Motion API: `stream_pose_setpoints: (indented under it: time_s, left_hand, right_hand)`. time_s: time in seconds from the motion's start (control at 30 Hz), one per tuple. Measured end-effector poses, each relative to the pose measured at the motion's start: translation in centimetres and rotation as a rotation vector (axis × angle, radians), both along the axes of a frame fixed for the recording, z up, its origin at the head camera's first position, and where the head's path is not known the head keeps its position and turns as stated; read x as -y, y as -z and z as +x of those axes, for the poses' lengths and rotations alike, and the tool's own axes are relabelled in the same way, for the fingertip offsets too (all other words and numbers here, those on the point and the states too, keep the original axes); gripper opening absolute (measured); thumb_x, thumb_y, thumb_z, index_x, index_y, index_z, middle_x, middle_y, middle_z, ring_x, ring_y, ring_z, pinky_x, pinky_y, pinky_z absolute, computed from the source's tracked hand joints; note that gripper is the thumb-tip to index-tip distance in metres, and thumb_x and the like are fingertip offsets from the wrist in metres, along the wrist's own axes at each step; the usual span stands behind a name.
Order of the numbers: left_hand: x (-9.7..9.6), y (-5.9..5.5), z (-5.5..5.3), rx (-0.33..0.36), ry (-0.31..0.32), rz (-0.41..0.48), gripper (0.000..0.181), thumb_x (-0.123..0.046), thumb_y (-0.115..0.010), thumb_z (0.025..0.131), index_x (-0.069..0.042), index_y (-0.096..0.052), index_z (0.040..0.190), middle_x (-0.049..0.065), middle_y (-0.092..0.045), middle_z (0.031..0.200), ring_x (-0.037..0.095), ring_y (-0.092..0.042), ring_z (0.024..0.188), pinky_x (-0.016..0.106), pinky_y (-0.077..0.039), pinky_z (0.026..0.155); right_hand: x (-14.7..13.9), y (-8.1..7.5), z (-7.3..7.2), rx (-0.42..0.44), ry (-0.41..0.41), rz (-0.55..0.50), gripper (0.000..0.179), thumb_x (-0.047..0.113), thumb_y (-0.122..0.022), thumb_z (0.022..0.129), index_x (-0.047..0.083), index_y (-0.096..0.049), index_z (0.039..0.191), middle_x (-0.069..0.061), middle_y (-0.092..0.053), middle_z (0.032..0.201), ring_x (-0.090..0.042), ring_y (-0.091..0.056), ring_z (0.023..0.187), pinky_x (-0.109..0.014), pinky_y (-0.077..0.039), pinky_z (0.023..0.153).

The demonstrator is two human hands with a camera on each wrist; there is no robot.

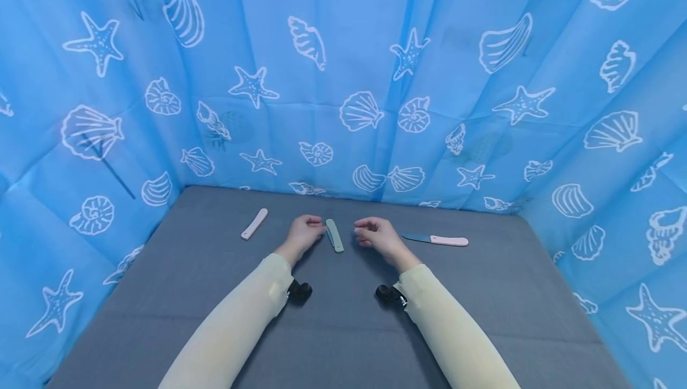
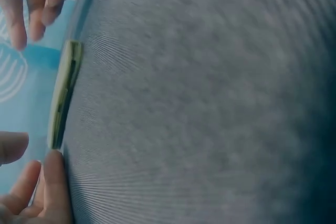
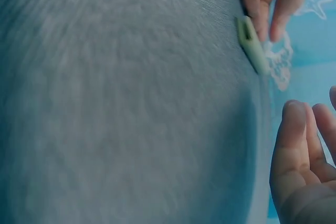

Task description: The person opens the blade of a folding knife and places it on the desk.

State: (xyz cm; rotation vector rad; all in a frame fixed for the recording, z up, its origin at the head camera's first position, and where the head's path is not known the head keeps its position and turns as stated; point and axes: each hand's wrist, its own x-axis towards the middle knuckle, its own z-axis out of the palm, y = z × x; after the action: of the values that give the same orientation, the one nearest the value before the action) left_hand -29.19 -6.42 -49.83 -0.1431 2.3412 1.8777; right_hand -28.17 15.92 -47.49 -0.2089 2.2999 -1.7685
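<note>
Head view: the green knife (image 1: 334, 235) lies on the grey table (image 1: 333, 341), just below the centre of the frame, between two hands. Its handle leans slightly, upper end to the left, and a dark strip along its left side looks like the blade tucked in. Lying flat, it seems to be borne by the table alone.

The left hand (image 1: 303, 237) is just beside it, fingers loosely bent, with a moderate gap between thumb and fingers; whether a fingertip touches the handle I cannot tell. The right hand (image 1: 378, 237) is a little apart on the other side, fingers relaxed and parted, holding nothing. Placed like this, both hands probably have easy access to the handle from either side.

The folded pink knife (image 1: 254, 224) lies aslant at centre left. The unfolded pink knife (image 1: 449, 241) lies at centre right, its blade pointing left, towards the right wrist. Both lie outside the hands, perhaps to leave the middle for the green one.
</note>
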Motion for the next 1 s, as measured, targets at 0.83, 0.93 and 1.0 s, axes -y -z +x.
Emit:
stream_pose_setpoints:
  time_s: [0.83, 0.93, 1.0]
  left_hand:
    - [-1.8, -0.5, 0.6, 0.037, 0.002, 0.017, 0.048, 0.005, -0.062, 0.090, 0.001, -0.056, 0.137, 0.015, -0.062, 0.133, 0.031, -0.056, 0.125, 0.042, -0.048, 0.101]
    - [-1.8, -0.6, 0.6, 0.068, 0.006, 0.041, 0.049, 0.007, -0.061, 0.090, -0.002, -0.056, 0.138, 0.014, -0.061, 0.134, 0.030, -0.055, 0.127, 0.042, -0.046, 0.104]
    - [-1.8, -0.6, 0.5, 0.079, 0.005, 0.056, 0.050, 0.008, -0.061, 0.090, -0.003, -0.056, 0.139, 0.013, -0.061, 0.134, 0.030, -0.054, 0.128, 0.042, -0.046, 0.104]
  right_hand:
    - [4.5, 0.2, -1.9, 0.045, -0.046, 0.295, 0.046, -0.005, -0.074, 0.085, -0.006, -0.061, 0.129, -0.011, -0.062, 0.096, -0.017, -0.059, 0.082, -0.028, -0.053, 0.072]
    - [4.6, 0.2, -2.0, 0.055, -0.044, 0.303, 0.046, -0.005, -0.074, 0.085, -0.005, -0.061, 0.129, -0.011, -0.062, 0.097, -0.017, -0.056, 0.084, -0.028, -0.052, 0.073]
    - [4.6, 0.4, -1.9, 0.066, -0.033, 0.292, 0.046, -0.005, -0.074, 0.085, -0.004, -0.061, 0.129, -0.012, -0.062, 0.100, -0.018, -0.057, 0.086, -0.029, -0.052, 0.075]
